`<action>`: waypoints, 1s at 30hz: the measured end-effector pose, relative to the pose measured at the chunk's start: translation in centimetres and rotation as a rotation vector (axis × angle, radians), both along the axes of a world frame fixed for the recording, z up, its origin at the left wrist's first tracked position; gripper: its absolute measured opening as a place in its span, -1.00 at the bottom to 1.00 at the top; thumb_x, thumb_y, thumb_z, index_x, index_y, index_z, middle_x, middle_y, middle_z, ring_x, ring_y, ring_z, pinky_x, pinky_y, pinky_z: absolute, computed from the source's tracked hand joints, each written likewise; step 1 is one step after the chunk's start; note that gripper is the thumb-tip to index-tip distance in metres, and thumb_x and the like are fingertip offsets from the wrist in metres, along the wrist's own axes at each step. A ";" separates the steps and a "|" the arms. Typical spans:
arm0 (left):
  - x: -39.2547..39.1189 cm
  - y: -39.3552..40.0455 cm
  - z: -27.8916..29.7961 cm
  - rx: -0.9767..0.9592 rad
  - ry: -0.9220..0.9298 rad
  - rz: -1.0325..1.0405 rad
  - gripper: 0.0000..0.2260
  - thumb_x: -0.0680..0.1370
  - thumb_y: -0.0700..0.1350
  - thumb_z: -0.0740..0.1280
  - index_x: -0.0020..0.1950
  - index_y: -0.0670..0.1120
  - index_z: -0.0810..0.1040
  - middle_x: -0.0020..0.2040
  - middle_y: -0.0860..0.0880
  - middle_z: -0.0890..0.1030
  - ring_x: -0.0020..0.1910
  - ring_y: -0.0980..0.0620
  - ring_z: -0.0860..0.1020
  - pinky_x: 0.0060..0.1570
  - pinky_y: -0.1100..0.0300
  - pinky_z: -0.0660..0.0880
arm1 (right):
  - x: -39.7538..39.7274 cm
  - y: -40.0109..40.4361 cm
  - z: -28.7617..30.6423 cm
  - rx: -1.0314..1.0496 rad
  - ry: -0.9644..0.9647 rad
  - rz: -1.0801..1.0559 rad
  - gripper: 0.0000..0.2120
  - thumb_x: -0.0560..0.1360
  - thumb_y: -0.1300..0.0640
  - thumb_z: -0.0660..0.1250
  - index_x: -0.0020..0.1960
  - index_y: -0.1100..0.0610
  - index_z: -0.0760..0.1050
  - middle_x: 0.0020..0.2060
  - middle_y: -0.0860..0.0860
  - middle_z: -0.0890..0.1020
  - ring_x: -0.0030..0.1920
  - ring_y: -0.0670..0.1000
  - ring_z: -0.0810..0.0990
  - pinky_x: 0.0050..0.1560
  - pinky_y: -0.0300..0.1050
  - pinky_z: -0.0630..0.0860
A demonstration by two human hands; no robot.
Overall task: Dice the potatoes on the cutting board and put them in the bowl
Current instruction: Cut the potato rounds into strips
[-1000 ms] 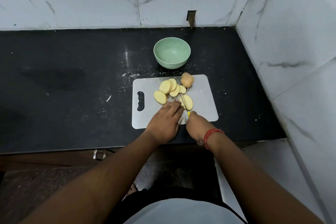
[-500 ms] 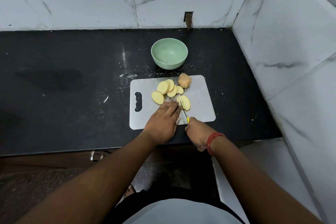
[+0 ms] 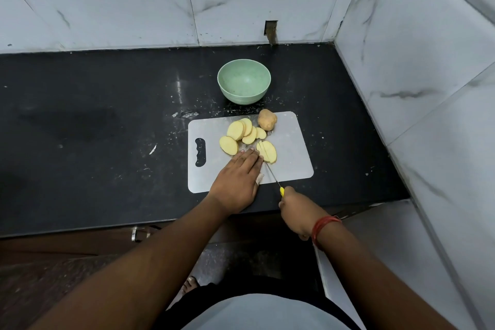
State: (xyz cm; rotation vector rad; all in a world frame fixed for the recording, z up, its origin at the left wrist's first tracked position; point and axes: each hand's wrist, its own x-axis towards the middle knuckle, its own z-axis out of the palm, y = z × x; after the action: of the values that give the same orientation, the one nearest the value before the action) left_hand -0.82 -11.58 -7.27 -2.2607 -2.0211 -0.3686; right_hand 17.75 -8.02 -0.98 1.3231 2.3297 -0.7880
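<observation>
A white cutting board (image 3: 292,161) lies on the black counter. Several yellow potato slices (image 3: 242,131) are spread on it, and one whole unpeeled potato (image 3: 267,119) sits at its far edge. A slice stack (image 3: 267,151) shows lengthwise cuts. My left hand (image 3: 237,181) lies flat with straight fingers, its fingertips touching that stack's left side. My right hand (image 3: 296,209) grips the yellow handle of a thin knife (image 3: 273,175), whose blade tip reaches the stack's near end. The green bowl (image 3: 243,81) stands empty behind the board.
Marble wall tiles close off the back and the right side of the counter (image 3: 93,128). The counter's front edge runs just below my hands. White specks and scraps lie on the counter left of the board.
The knife has been drawn back toward me, out of the sliced stack, and my right hand now sits past the counter's front edge. My left hand stays on the stack.
</observation>
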 end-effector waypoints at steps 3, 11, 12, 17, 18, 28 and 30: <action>0.0 0.0 0.0 0.003 0.024 -0.004 -0.51 0.68 0.03 0.06 0.48 -0.21 0.47 0.46 -0.20 0.47 0.50 -0.18 0.37 0.56 -0.06 0.20 | -0.1 0.0 0.4 -0.016 0.025 -0.167 -0.89 0.64 0.19 0.09 0.15 0.19 0.26 -0.31 -0.02 0.35 -0.36 -0.10 0.33 -0.43 -0.19 0.21; -0.1 0.4 0.1 -0.012 0.077 -0.058 -0.52 0.70 0.07 0.09 0.50 -0.19 0.43 0.45 -0.20 0.45 0.51 -0.21 0.32 0.56 -0.11 0.16 | -0.4 0.3 1.3 -0.018 0.009 -0.249 -0.78 0.64 0.20 0.09 0.26 0.22 0.25 -0.26 0.04 0.40 -0.31 -0.06 0.41 -0.38 -0.16 0.26; -0.1 0.4 0.2 -0.012 0.085 -0.065 -0.51 0.70 0.08 0.08 0.50 -0.20 0.42 0.45 -0.20 0.44 0.51 -0.22 0.32 0.56 -0.12 0.16 | -0.4 0.2 1.5 -0.021 0.024 -0.256 -0.79 0.64 0.19 0.09 0.25 0.22 0.25 -0.26 0.04 0.41 -0.30 -0.05 0.43 -0.39 -0.15 0.26; 0.1 0.7 1.1 -0.032 0.115 -0.024 -0.45 0.71 0.14 0.04 0.50 -0.24 0.39 0.53 -0.31 0.31 0.55 -0.26 0.24 0.57 -0.15 0.13 | -0.1 0.2 1.3 -0.024 0.049 -0.267 -0.82 0.64 0.17 0.08 0.20 0.21 0.26 -0.29 0.03 0.40 -0.32 -0.05 0.42 -0.43 -0.16 0.21; 0.1 0.7 1.3 -0.048 0.140 -0.013 -0.43 0.70 0.16 0.02 0.50 -0.24 0.39 0.53 -0.32 0.30 0.56 -0.27 0.23 0.57 -0.16 0.11 | -0.1 0.2 1.3 -0.019 0.049 -0.270 -0.82 0.64 0.17 0.08 0.20 0.21 0.26 -0.30 0.02 0.39 -0.33 -0.05 0.41 -0.43 -0.16 0.20; -0.5 1.6 2.0 -0.015 0.208 -0.051 -0.52 0.68 0.17 0.13 0.32 -0.18 0.53 0.33 -0.27 0.47 0.35 -0.25 0.41 0.56 -0.22 0.08 | 0.3 0.3 1.8 -0.037 0.049 -0.276 -0.83 0.65 0.16 0.08 0.21 0.19 0.25 -0.27 0.02 0.41 -0.28 -0.07 0.44 -0.37 -0.15 0.28; -0.6 1.6 2.0 -0.010 0.192 -0.052 -0.54 0.68 0.16 0.13 0.32 -0.17 0.52 0.38 -0.29 0.44 0.40 -0.26 0.39 0.56 -0.21 0.06 | 0.3 0.3 1.8 -0.033 0.055 -0.277 -0.83 0.65 0.15 0.07 0.21 0.18 0.26 -0.26 0.02 0.43 -0.27 -0.05 0.46 -0.33 -0.12 0.30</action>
State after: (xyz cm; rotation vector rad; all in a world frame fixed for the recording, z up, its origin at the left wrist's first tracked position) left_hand -1.42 -10.01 -5.31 -2.2610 -1.8774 -0.1390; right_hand 18.03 -7.76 0.86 1.6519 2.1903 -0.9524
